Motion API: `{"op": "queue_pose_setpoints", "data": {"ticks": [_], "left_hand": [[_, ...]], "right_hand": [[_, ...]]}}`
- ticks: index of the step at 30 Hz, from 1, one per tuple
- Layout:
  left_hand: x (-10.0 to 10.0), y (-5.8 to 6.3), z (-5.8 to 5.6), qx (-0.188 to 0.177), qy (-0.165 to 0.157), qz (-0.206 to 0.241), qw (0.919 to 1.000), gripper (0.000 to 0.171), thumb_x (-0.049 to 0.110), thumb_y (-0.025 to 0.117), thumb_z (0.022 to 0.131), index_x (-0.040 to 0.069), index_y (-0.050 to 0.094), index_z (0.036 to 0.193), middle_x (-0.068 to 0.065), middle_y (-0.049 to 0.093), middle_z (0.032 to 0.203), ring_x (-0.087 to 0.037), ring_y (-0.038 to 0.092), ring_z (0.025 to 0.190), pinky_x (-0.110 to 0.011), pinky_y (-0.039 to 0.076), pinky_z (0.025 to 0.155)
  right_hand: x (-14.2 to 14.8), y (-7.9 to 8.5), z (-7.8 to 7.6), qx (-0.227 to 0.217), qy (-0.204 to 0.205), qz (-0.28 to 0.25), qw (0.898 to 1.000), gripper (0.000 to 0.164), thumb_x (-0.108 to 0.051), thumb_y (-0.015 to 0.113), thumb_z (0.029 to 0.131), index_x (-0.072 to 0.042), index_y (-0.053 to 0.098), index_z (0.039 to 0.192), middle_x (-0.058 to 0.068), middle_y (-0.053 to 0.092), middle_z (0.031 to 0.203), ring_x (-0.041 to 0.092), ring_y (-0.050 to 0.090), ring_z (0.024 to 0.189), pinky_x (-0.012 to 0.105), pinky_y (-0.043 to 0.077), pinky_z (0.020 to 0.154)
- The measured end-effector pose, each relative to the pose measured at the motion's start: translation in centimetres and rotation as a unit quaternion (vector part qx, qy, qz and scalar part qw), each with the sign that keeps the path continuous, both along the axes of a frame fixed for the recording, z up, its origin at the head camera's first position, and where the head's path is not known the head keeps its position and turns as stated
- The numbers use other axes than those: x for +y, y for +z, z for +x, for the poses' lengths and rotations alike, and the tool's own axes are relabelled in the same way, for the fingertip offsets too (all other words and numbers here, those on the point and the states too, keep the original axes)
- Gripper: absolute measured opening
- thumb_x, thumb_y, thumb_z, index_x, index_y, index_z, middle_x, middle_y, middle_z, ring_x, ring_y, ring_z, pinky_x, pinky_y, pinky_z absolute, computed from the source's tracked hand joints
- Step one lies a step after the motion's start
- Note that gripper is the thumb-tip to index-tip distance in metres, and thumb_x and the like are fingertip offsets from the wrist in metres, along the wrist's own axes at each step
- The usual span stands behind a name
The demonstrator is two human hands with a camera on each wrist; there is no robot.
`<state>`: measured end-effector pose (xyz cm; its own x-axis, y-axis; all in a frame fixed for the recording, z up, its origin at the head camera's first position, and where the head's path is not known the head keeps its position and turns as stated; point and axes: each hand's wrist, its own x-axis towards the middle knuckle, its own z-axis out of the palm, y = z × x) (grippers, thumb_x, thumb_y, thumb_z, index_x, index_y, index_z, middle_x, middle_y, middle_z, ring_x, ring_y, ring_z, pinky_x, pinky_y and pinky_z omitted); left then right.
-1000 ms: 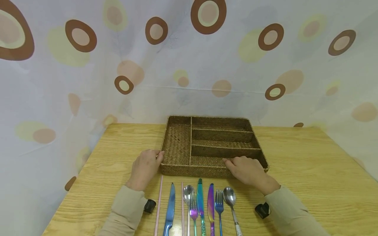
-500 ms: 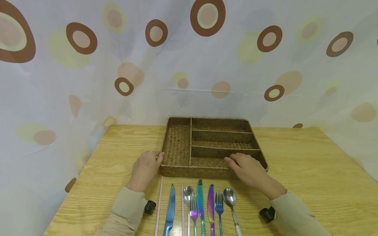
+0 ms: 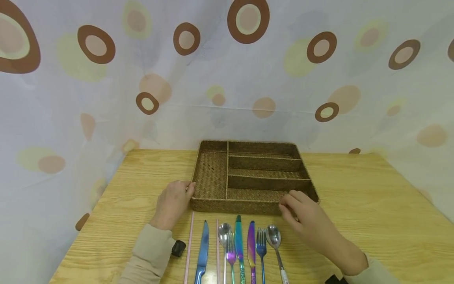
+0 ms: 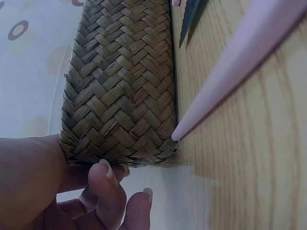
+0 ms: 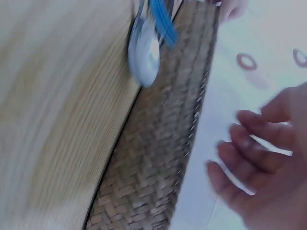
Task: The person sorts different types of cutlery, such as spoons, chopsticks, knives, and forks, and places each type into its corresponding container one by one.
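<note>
A brown woven cutlery tray [image 3: 230, 206] with a tall left compartment and three rows on the right stands near the back of the table. At its front left corner my left hand [image 3: 172, 202] grips the rim, the thumb over the edge and the fingers outside the wall; the left wrist view shows the hand [image 4: 103, 191] at that corner. My right hand [image 3: 310, 221] is off the tray's front right, fingers loosely bent around nothing. In the right wrist view a gap separates these fingers [image 5: 235, 184] from the woven wall [image 5: 158, 139].
Cutlery lies in a row before the tray: a pink chopstick [image 3: 189, 248], a blue knife [image 3: 202, 250], another chopstick [image 3: 218, 252], a spoon [image 3: 224, 232], a purple fork [image 3: 231, 256], two more knives, a blue fork [image 3: 261, 246] and a right-hand spoon [image 3: 273, 236]. Patterned cloth [image 3: 241, 79] hangs behind.
My right hand has let go of the tray's front wall and drawn back to the right and toward me. The left hand keeps its grip; the tray has stayed in place.
</note>
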<state>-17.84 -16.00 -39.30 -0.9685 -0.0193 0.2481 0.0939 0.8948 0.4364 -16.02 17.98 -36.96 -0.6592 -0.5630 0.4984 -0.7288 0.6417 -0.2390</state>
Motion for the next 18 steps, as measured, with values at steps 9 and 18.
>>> {"op": "queue_pose_setpoints", "data": {"ticks": [9, 18], "left_hand": [[-0.1, 0.1, 0.1, 0.004, -0.004, 0.004, 1.0, 0.04, 0.024, 0.048, 0.097, 0.014, 0.051, 0.058, -0.002, 0.042, 0.049, -0.011, 0.035, 0.038, -0.023, 0.028, 0.034], [0.0, 0.0, 0.1, 0.019, -0.006, 0.003, 0.9998, 0.042, 0.023, 0.049, 0.096, 0.014, 0.047, 0.055, -0.002, 0.04, 0.048, -0.011, 0.035, 0.039, -0.023, 0.028, 0.034]], "right_hand": [[-0.1, -1.1, 3.7, -0.268, 0.002, 0.137, 0.954, 0.035, -0.043, 0.05, 0.093, -0.024, 0.045, 0.063, -0.014, 0.037, 0.054, 0.002, 0.032, 0.046, 0.023, 0.032, 0.042], [-0.2, -2.6, 5.0, -0.364, 0.003, 0.162, 0.917, 0.033, -0.039, 0.055, 0.089, -0.025, 0.05, 0.06, -0.012, 0.044, 0.051, 0.005, 0.038, 0.043, 0.026, 0.034, 0.039]]}}
